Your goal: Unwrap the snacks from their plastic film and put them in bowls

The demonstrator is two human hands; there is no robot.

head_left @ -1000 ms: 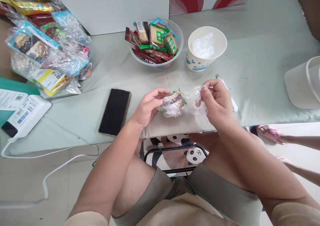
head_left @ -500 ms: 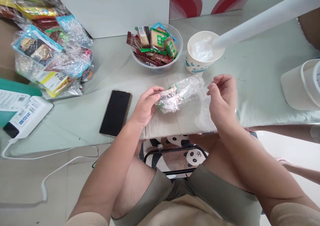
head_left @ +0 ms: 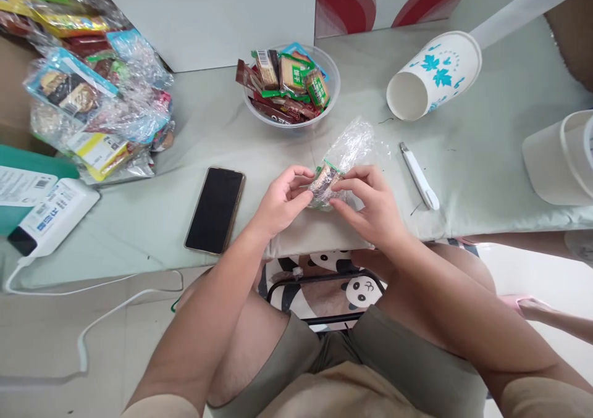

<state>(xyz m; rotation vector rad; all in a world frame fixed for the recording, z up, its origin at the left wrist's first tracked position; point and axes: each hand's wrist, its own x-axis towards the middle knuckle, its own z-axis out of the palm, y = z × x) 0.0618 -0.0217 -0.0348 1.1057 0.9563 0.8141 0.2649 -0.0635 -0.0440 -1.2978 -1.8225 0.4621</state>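
A small packet of sandwich biscuits (head_left: pixel 324 180), in clear wrap with green edges, sits between my two hands above the cloth-covered table. The fingers and thumb of my left hand (head_left: pixel 285 202) close on its left side. From the right, my right hand (head_left: pixel 370 202) pinches at the packet and its film with thumb and fingers. Crumpled clear plastic film (head_left: pixel 354 143) spreads away behind the packet. To the right of my right hand lies a white utility knife (head_left: pixel 419 177). A dark phone (head_left: pixel 215 209) rests to the left of my left hand.
A clear plastic bowl (head_left: pixel 337 87) holds several wrapped snacks. A paper cup (head_left: pixel 438 75) tilts, narrower end towards me, against a long white tube-like shape (head_left: pixel 523 10). Piled snack packets (head_left: pixel 97 109) are at left, a white bucket (head_left: pixel 551 158) at right. Boxes (head_left: pixel 231 16) stand behind.
My right hand has moved left onto the packet, and the packet has shifted slightly right. The paper cup has tipped over and moved right with the white tube-like shape. The knife now shows.
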